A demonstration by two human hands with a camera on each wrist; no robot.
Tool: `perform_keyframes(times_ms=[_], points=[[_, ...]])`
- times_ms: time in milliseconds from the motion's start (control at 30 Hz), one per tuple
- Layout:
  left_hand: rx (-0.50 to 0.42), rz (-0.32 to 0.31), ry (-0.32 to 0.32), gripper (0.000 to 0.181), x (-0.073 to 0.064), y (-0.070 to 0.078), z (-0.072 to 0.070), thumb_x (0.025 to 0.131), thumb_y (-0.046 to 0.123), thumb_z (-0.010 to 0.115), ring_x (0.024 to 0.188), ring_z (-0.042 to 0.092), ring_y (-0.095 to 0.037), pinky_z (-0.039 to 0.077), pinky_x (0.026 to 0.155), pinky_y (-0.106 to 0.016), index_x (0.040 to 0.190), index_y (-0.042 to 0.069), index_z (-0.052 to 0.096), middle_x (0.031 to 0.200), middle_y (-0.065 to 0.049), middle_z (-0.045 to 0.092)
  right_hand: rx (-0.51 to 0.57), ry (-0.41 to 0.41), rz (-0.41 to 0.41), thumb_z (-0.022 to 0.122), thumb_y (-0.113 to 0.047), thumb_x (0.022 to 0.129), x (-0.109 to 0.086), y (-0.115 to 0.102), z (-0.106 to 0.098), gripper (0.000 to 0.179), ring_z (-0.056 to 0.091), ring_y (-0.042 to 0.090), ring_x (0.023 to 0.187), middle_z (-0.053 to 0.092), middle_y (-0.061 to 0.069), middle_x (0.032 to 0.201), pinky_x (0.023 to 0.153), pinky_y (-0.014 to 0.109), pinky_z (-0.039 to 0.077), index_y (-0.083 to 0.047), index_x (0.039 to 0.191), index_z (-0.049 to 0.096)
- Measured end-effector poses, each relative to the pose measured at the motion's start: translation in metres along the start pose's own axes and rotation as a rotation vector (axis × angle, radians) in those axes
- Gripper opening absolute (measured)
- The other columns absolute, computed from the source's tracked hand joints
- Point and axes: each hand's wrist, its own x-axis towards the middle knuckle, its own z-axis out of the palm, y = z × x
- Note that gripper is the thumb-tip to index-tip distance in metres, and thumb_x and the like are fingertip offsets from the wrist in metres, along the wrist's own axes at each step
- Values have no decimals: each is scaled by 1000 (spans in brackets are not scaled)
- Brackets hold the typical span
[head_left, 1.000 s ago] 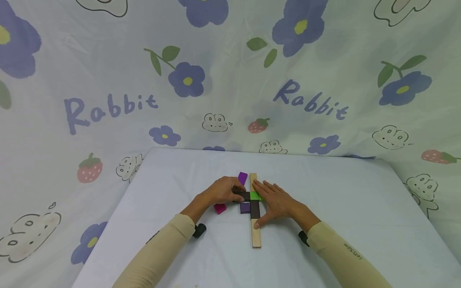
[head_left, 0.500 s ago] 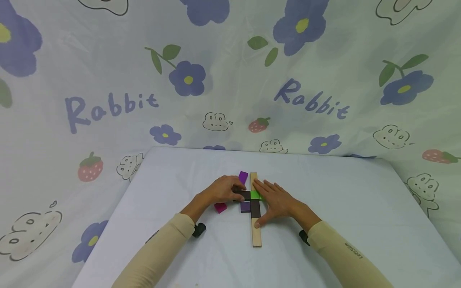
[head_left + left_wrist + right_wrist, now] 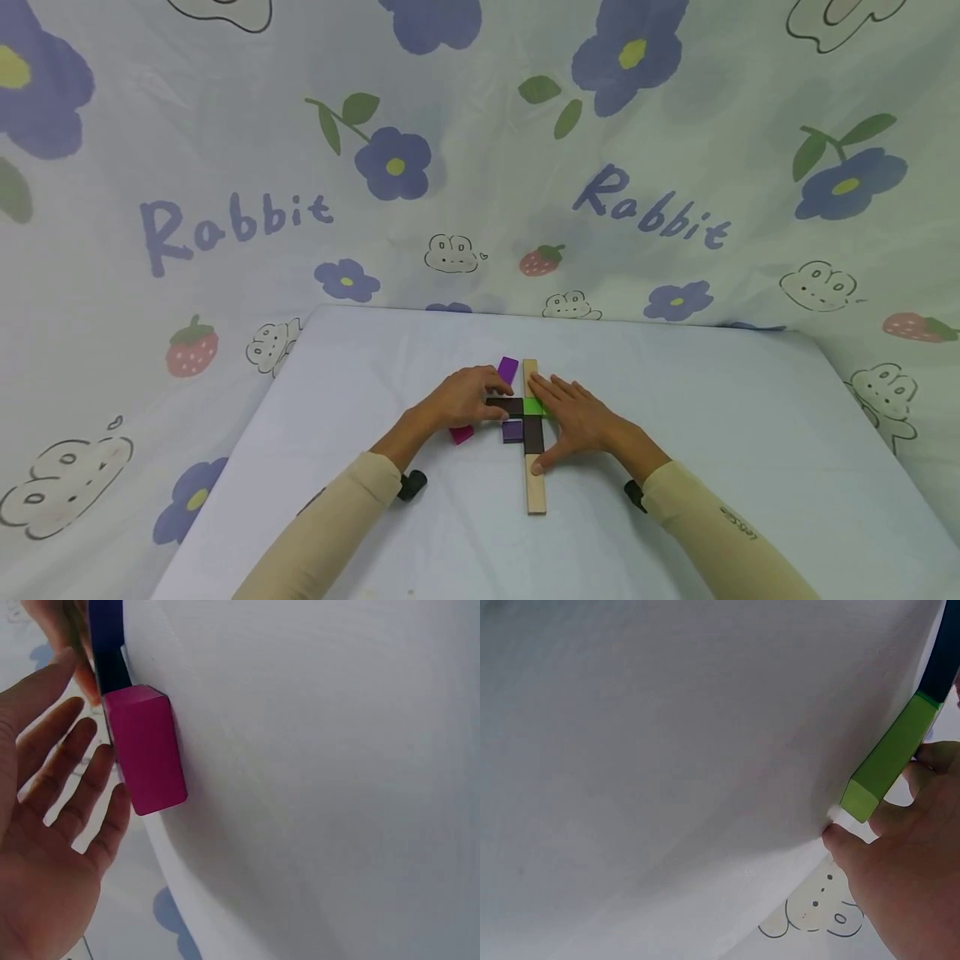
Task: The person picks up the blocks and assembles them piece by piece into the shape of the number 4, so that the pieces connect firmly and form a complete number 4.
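Observation:
My left hand point(image 3: 465, 398) is at the left end of a dark block point(image 3: 506, 407), thumb and fingers apart; in the left wrist view its fingers are loosely spread. That block lies sideways against a green block point(image 3: 532, 407). My right hand point(image 3: 581, 418) rests with fingers spread over the green block's right part, hiding it. Its fingertips touch the upper pale wooden block point(image 3: 530, 375), its thumb the lower wooden block point(image 3: 536, 492). Between green and lower wood lies another dark block point(image 3: 533, 435). In the right wrist view the green block point(image 3: 896, 750) passes beside the fingers.
A small dark purple block point(image 3: 512, 432) lies in the corner below the sideways dark block. A brighter purple block point(image 3: 507, 369) lies behind the left hand, and a magenta block point(image 3: 461, 434) lies partly under it. A patterned cloth point(image 3: 450, 167) hangs behind the white table point(image 3: 712, 400).
The left hand's fingers have loosened from the sideways dark block and drawn slightly left, so more of it shows. The right hand and the blocks stay in place.

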Motion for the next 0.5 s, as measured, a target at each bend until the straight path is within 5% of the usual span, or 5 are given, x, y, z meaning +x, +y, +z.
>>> perform_keyframes(times_ms=[500], points=[[39, -26, -48, 42, -9, 21, -3, 87, 34, 82, 101, 60, -13, 51, 96, -35, 123, 15, 73, 112, 4, 65, 10, -22, 18, 79, -80, 61, -1, -3, -2, 137, 9, 33, 154, 12, 3, 169, 121, 57, 11, -16, 164, 15]])
